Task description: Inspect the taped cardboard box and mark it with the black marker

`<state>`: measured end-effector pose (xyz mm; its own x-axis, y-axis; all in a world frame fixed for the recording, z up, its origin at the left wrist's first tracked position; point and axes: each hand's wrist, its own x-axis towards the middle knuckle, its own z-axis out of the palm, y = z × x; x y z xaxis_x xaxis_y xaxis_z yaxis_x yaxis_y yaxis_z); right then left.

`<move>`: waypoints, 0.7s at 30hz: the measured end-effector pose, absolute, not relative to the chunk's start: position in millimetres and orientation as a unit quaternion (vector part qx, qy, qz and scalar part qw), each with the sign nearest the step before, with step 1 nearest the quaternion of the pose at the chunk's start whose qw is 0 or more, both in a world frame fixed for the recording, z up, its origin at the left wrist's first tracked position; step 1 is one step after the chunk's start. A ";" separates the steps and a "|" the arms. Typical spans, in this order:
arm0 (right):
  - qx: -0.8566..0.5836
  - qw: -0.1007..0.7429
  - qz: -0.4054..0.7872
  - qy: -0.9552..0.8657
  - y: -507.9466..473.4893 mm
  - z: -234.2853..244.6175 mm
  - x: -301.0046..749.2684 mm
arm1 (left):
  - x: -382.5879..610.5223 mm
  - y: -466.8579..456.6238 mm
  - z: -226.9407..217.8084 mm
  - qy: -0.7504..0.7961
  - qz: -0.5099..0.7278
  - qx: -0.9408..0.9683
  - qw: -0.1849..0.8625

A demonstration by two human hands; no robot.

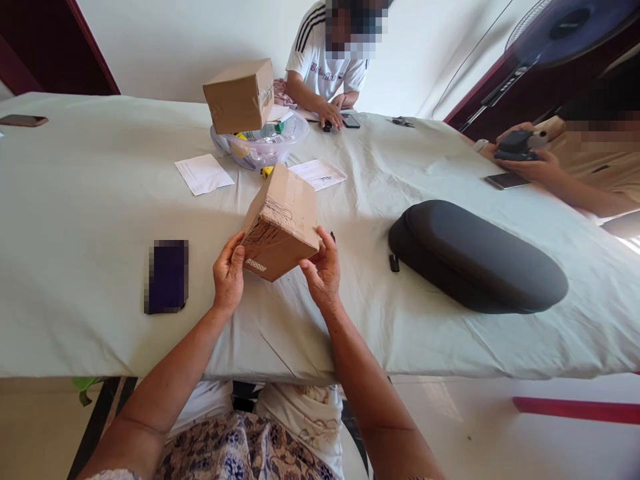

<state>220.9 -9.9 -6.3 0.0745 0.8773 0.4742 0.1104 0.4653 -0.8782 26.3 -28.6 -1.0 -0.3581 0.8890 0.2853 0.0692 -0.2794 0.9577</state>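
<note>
A small brown cardboard box point(283, 220) with torn tape on its faces is held tilted above the table's near edge. My left hand point(229, 275) grips its lower left corner, fingers curled against the side. My right hand point(324, 270) holds the lower right edge, thumb and fingers pressed on the box. Both hands are closed on it.
A pale green cloth covers the table point(100, 200). A dark oval case point(475, 257) lies to the right, a dark phone point(167, 275) to the left. Farther back stand a clear bowl point(260, 147) with a second cardboard box point(240, 97), and paper slips point(203, 174). Two other people sit at the far and right sides.
</note>
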 end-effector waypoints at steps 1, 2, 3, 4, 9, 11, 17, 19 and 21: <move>-0.414 0.591 0.319 -0.614 -9.7 -6.3 220.2 | 26.3 -28.3 -1.6 0.511 0.649 0.461 0.323; -0.417 0.575 0.322 -0.626 -9.4 -6.3 219.4 | 26.5 -28.0 -2.2 0.514 0.649 0.449 0.336; -0.419 0.560 0.326 -0.636 -8.9 -6.3 218.8 | 26.8 -27.9 -2.7 0.518 0.646 0.434 0.355; -0.421 0.546 0.331 -0.644 -8.4 -6.5 218.3 | 27.3 -27.9 -3.2 0.520 0.642 0.417 0.380; -0.439 0.482 0.372 -0.661 -4.8 -9.0 219.6 | 28.7 -27.3 -5.7 0.503 0.624 0.377 0.465; -0.438 0.473 0.377 -0.665 -3.5 -10.3 220.9 | 28.0 -26.2 -6.7 0.503 0.625 0.373 0.466; -0.447 0.415 0.345 -0.713 -2.5 -14.3 223.2 | 24.8 -22.8 -7.8 0.502 0.644 0.340 0.466; -0.447 0.400 0.334 -0.727 -2.5 -15.4 223.9 | 25.0 -22.8 -7.0 0.495 0.650 0.333 0.471; -0.436 0.399 0.325 -0.738 -2.4 -16.4 224.7 | 25.6 -23.0 -6.0 0.485 0.656 0.328 0.476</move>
